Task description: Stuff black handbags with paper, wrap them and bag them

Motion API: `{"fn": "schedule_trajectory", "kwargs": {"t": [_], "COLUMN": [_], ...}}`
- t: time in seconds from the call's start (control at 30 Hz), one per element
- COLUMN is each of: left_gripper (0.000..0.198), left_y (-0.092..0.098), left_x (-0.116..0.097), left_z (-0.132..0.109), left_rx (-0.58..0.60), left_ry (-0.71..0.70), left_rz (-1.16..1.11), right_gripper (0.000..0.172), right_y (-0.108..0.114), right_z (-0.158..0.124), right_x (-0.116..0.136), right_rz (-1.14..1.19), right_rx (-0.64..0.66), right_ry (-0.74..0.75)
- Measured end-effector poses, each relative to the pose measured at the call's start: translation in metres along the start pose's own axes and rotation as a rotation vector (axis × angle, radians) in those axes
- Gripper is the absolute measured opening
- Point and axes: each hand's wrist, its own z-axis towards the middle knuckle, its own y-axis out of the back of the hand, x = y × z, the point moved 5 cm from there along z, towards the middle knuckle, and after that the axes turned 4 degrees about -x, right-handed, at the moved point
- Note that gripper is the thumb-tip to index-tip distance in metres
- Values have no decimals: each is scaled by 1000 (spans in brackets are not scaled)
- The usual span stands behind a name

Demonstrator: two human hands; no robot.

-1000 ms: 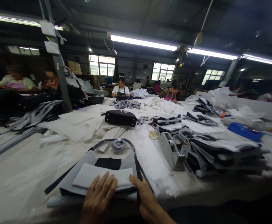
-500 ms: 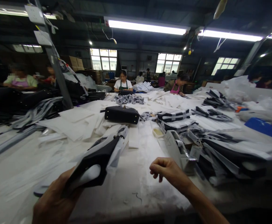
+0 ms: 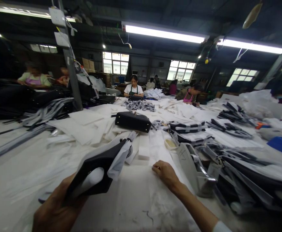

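Observation:
My left hand [image 3: 58, 206] is closed around the lower end of a black handbag [image 3: 99, 169], which it holds tilted above the table. White wrapping [image 3: 121, 158] hangs from the bag's far side, and a white padded roll [image 3: 94, 178] shows at its near end. To the right, my right hand [image 3: 166, 174] is low over the white tabletop, its fingers curled together. Whatever those fingertips may hold is hidden. Beside this hand stands a grey tape dispenser [image 3: 195, 170]. Another black handbag [image 3: 132, 121] lies farther back with its studded base facing me.
White sheets [image 3: 83, 129] cover the table's left middle. Wrapped black bags [image 3: 257, 174] are piled on the right, near a small pale dish [image 3: 170, 144]. A metal post [image 3: 72, 71] rises at the left. Several people work beyond, one in a green apron [image 3: 134, 89].
My right hand has moved left and slightly up, closer to the held handbag. The whole view has shifted, so the scene sits farther right. My left hand keeps its hold.

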Motion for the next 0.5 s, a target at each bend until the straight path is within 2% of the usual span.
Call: {"fn": "schedule_trajectory", "kwargs": {"t": [0.07, 0.17, 0.23, 0.3, 0.37, 0.43, 0.5], "left_gripper": [33, 35, 36, 35, 34, 35, 36], "left_y": [3, 5, 6, 7, 9, 12, 13], "left_x": [-5, -10, -14, -17, -21, -24, -25], "left_z": [3, 7, 9, 11, 12, 13, 14], "left_rx": [1, -7, -16, -25, -42, -54, -55], "left_ry": [25, 16, -2, -16, -38, -52, -54], "left_rz": [11, -42, -72, -72, -70, -87, -114], "right_gripper": [12, 4, 12, 22, 33, 42, 49], "right_y": [23, 65, 89, 111, 131, 144, 148], "right_z": [1, 0, -2, -6, -17, -39, -72], "right_x": [5, 25, 43, 66, 89, 108, 113], "right_rz": [67, 305, 488, 628, 756, 825, 811], "right_rx": [-108, -301, -337, -296, -188, 20, 228], "right_ry": [-9, -10, -39, -56, -37, -57, -203]}}
